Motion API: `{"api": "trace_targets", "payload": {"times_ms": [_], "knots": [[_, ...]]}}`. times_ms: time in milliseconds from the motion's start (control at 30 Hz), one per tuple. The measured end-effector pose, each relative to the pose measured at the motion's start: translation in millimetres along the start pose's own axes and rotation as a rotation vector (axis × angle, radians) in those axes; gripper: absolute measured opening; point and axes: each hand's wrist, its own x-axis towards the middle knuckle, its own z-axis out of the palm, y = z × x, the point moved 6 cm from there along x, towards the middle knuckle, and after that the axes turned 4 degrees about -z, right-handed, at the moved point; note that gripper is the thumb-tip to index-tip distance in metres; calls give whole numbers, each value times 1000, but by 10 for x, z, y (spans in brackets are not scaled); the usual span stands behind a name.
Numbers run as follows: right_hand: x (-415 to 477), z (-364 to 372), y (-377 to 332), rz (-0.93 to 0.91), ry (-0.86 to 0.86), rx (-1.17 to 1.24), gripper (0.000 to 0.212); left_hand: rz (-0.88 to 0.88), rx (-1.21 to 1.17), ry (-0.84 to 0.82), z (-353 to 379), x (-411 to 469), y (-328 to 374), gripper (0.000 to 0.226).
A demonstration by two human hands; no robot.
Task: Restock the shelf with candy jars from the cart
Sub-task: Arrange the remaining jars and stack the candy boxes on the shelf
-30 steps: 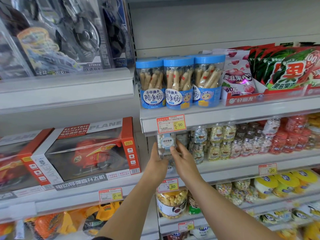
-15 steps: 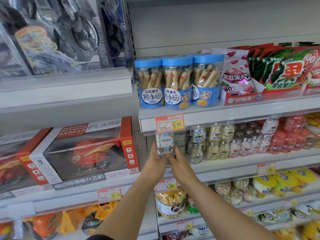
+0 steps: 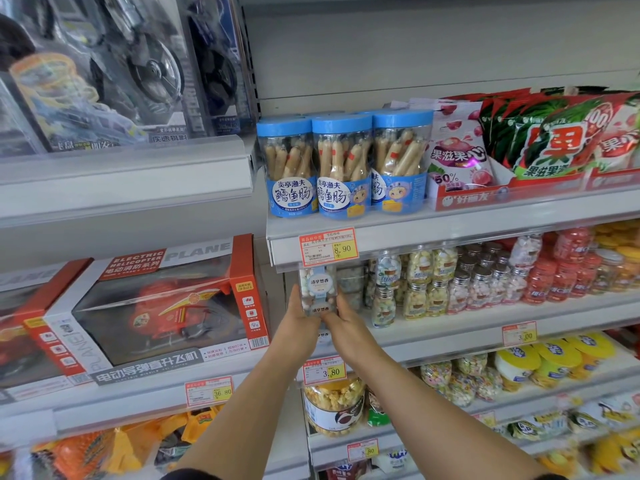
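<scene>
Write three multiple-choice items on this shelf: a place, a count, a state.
1. Where is the clear plastic candy jar with the white round label?
A. on the lowest shelf
B. just under the yellow 8.90 price tag
C. on the top shelf
2. How many blue-lidded clear jars of sausage sticks stand in front?
A. two
B. five
C. three
3. What holds the candy jar?
A. left hand and right hand together
B. right hand alone
C. nothing
Key: B, the tag sits right above it; C, three blue lids line the edge; A, a hand grips each side.
</scene>
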Motion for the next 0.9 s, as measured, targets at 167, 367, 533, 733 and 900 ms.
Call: {"api": "trace_targets", "payload": {"times_ms": [167,367,533,733,900], "knots": [[-42,-16,-32,1,-24,8,52,17,9,-15,2,-31,11,68],[-28,-75,-1,37,-20,6,59,16,44,-46,59,-23,41,69],[4,-81,40,38,-28,-14,60,32,34,-72,65,-20,57,65],[-37,-173,66,83,-77,-57,58,12,96,-78,3,-21,3,79],[-461,-473,205,56,104,-121,46,53,70,16,-178,-507,-64,68]]}}
